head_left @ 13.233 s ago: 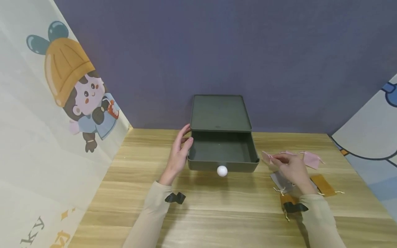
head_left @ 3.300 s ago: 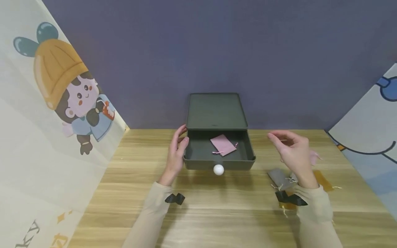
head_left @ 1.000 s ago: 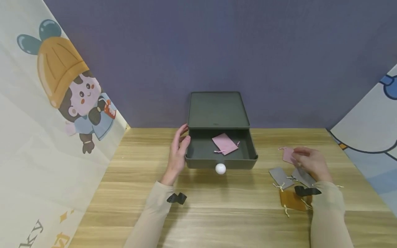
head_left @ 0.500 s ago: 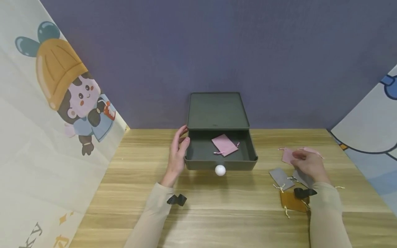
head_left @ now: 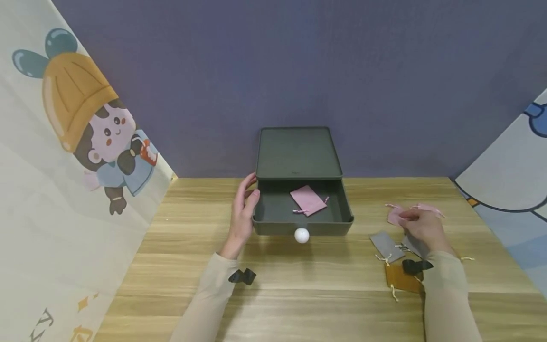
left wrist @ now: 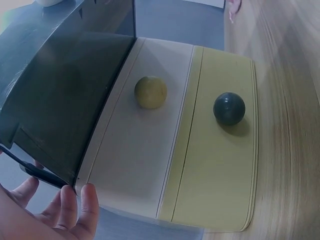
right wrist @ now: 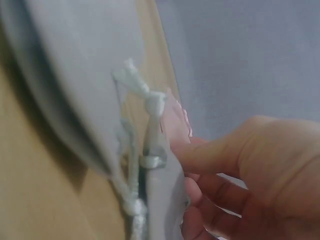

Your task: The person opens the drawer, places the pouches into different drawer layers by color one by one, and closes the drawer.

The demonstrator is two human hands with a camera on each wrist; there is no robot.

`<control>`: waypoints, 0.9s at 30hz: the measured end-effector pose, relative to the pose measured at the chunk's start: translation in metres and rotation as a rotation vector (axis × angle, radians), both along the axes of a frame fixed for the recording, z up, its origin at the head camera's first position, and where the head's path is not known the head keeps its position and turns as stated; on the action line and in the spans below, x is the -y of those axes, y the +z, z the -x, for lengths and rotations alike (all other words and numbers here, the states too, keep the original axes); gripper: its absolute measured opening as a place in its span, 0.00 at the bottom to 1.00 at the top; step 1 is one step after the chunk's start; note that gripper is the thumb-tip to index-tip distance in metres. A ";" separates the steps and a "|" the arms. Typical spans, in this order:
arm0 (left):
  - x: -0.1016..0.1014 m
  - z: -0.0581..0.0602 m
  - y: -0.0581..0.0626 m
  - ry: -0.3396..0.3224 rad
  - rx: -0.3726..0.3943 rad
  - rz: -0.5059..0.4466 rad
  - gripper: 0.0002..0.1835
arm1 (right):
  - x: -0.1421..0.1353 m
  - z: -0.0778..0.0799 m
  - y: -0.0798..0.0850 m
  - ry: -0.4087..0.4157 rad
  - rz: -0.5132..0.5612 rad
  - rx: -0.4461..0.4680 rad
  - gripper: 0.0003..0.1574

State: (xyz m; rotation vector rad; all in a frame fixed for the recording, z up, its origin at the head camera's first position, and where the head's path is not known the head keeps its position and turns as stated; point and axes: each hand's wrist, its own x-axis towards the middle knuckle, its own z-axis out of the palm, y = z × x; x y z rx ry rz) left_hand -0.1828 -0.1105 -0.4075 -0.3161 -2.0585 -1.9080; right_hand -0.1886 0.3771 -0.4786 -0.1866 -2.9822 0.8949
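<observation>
1. Head view. My right hand [head_left: 420, 229] is low over the desk [head_left: 299, 299], thumb and finger pinched on a pink pouch [head_left: 394, 216]. The pouch lies at the fingertips, ahead and to the left, its drawstring end pointing away; the fingers cover the other end, so I cannot read the whole long axis. A second pink pouch [head_left: 430, 209] lies just beyond the hand, one grey pouch [head_left: 386, 246] to its near left, another grey pouch [head_left: 411, 244] partly beneath it, and an orange pouch [head_left: 397, 279] beside the wrist. From this hand the open drawer [head_left: 320, 229] is well to the left, roughly level in depth; I judge that sideways gap the governing relation. My left hand [head_left: 241, 221], much farther from the pinched pouch, rests at the drawer's other side, with a stored pouch [head_left: 308, 200] to its right.

2. Left wrist view. The left hand's fingers are apart, touching the drawer unit's side. Lower than the hand are a cream front [left wrist: 140, 135] and a yellow front [left wrist: 215, 165], each with a round knob.

3. Right wrist view. The pink pouch shows just past my right thumb; grey cloth in front hides the exact contact.
</observation>
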 end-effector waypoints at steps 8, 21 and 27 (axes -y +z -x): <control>-0.001 0.001 -0.003 -0.005 -0.004 0.000 0.30 | 0.004 -0.002 0.000 0.016 -0.043 -0.055 0.18; -0.003 0.005 -0.004 -0.016 -0.033 -0.008 0.30 | 0.009 -0.002 0.009 0.040 -0.051 -0.074 0.19; -0.001 0.003 -0.004 -0.002 -0.021 -0.005 0.30 | 0.014 -0.001 0.014 0.030 -0.030 -0.041 0.24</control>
